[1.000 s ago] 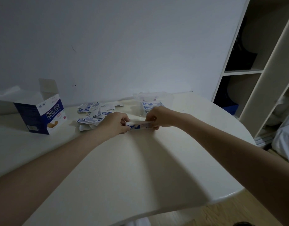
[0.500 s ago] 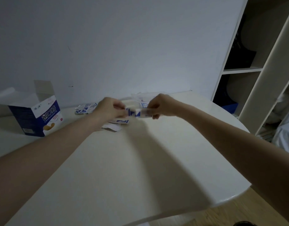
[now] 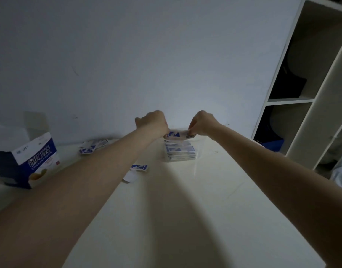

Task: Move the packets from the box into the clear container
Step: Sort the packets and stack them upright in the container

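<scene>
Both arms reach forward over the white table (image 3: 185,209) toward the wall. The left hand (image 3: 152,123) and the right hand (image 3: 203,123) each pinch one end of a small bundle of blue-and-white packets (image 3: 176,134), fingers curled around it, and hold it level in the air between them. The bundle hangs directly above the clear container (image 3: 180,151), which stands on the table near the wall and already has a stack of the same packets inside; the container's walls are faint and hard to trace in the dim light, so it is unclear whether the bundle touches its rim. To the left of the left forearm, a loose heap of packets (image 3: 92,147) lies on the table close to the wall. Nearer the camera, just beside the forearm, one more blue-and-white packet (image 3: 139,167) lies flat, with a plain white packet (image 3: 130,177) just in front of it. The blue-and-white box (image 3: 31,161) stands at the far left of the table with its top flaps open, well apart from the container. A white shelf unit (image 3: 311,93) stands at the right.
</scene>
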